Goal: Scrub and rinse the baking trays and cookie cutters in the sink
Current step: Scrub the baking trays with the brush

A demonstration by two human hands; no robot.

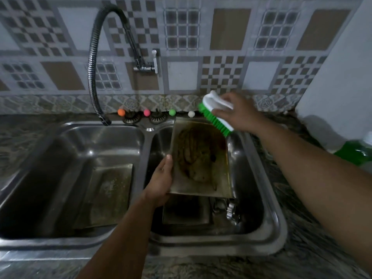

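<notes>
A dirty baking tray [201, 158] with brown baked-on residue leans tilted over the right basin of the double sink [269, 198]. My left hand [161, 178] grips its left edge. My right hand [235, 113] holds a white scrubbing brush [216, 112] with green bristles just above the tray's far right corner. A second tray [108, 194] lies flat in the left basin. Another tray [187, 212] sits on the right basin's floor under the held one, beside metal cookie cutters [231, 210].
A flexible black faucet hose [93, 73] arches over the left basin; its tap [148, 63] is on the tiled wall. Small coloured balls [147, 112] line the sink's back rim. A green bottle [356, 152] stands on the right counter.
</notes>
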